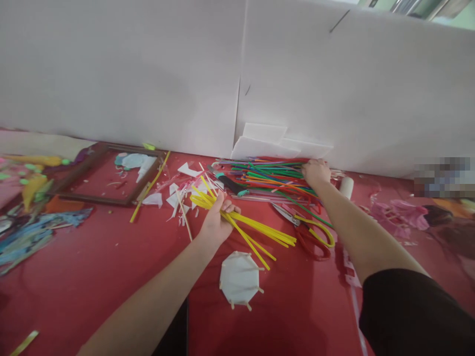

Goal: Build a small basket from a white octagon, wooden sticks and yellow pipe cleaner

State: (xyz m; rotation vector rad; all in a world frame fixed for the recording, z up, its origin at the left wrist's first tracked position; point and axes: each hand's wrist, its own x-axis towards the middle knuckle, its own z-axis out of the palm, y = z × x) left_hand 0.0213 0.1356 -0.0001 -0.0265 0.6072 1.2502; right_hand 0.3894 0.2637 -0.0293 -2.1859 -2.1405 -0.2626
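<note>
My left hand (218,220) is closed around a bundle of yellow pipe cleaners (265,230), which fan out to its right and poke out on its left. Farther off, my right hand (317,173) rests at the right end of a pile of coloured pipe cleaners (274,173), green, orange, red and purple. Its fingers curl down onto the stems, and their tips are partly hidden. A utility knife (232,184) lies at the pile's left edge. Scissors (309,230) with red and yellow handles lie below the pile. Near me is a white octagonal paper piece (240,278) with small sticks around its rim.
White panels (148,74) stand along the back of the red table (148,277). A brown frame (92,198), paper scraps (174,198) and a single yellow stem (150,188) lie to the left. A white roll (346,188) and pink crumpled material (399,217) are at the right.
</note>
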